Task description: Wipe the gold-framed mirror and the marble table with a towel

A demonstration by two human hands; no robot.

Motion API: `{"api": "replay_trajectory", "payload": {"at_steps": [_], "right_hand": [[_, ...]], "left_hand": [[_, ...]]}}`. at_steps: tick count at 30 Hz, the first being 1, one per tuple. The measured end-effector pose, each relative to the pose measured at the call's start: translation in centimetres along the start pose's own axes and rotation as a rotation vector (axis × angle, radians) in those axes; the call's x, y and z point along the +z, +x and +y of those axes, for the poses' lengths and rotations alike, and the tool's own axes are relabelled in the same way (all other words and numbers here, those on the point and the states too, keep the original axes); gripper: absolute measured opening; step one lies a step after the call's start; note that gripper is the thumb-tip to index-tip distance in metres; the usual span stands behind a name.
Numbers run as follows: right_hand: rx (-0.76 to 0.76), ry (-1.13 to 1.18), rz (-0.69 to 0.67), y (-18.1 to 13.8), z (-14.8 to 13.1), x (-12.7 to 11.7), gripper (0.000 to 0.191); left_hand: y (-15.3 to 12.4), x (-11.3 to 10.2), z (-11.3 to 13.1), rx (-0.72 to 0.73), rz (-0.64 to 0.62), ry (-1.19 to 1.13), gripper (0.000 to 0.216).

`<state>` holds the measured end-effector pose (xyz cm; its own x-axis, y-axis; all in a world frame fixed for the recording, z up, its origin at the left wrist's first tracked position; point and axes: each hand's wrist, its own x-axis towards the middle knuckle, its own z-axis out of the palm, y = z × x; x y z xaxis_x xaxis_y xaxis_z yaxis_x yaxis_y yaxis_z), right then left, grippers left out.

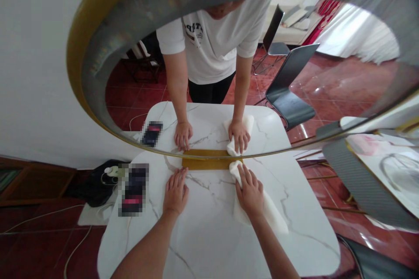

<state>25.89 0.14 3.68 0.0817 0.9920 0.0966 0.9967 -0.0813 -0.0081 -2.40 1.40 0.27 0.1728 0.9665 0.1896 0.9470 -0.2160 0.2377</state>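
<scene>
Where the marble table [212, 235] meets the round, gold-rimmed mirror [73, 65], one dark phone [133, 189] is seen at the left. Two hands are laid on the smooth white top. The left hand [176, 192] is spread flat, holding nothing, just near of the mirror's gold base [206, 163]. One soft white cloth [273, 220] is pressed under the flat, spread right hand [250, 189]. Its long axis runs from the base, far left, to near right.

Mirror base [203, 164] ahead, bare tabletop [212, 231] nearer
</scene>
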Motion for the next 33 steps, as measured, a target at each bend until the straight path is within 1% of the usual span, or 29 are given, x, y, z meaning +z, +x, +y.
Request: {"api": "replay_trajectory", "payload": {"at_steps": [5,7,10,14,18,23,26,29,33], "right_hand": [[0.107,-0.005,-0.009,1.8,0.3,0.2,0.055],[0.124,-0.008,-0.011,2.2,0.2,0.2,0.054],[0.116,-0.003,-0.009,1.8,-0.5,-0.1,0.055],[0.05,0.026,-0.014,0.6,-2.5,-0.5,0.057],[-0.042,0.083,-0.024,-0.2,-5.7,-0.5,0.059],[-0.17,0.202,-0.039,0.0,-10.6,-0.4,0.061],[-0.229,0.267,-0.058,0.5,-12.8,-0.5,0.063],[-0.273,0.297,-0.075,0.8,-13.6,-0.6,0.063],[-0.286,0.288,-0.076,0.9,-12.8,-0.7,0.064]], "left_hand": [[0.0,0.1,0.1,-0.006,-0.017,0.003,0.061],[0.0,0.0,0.1,-0.009,-0.024,0.0,0.061],[0.0,-0.1,0.0,-0.01,-0.02,-0.001,0.062],[0.0,-0.1,0.1,-0.004,-0.014,-0.001,0.063],[0.1,-0.2,0.2,-0.008,-0.01,-0.008,0.063],[0.1,-0.3,0.3,-0.011,-0.013,-0.014,0.062],[0.0,0.0,0.1,-0.011,-0.006,-0.008,0.059],[-0.1,0.3,-0.1,0.006,-0.003,0.0,0.056],[-0.1,0.2,-0.2,0.005,-0.011,0.0,0.057]]}}
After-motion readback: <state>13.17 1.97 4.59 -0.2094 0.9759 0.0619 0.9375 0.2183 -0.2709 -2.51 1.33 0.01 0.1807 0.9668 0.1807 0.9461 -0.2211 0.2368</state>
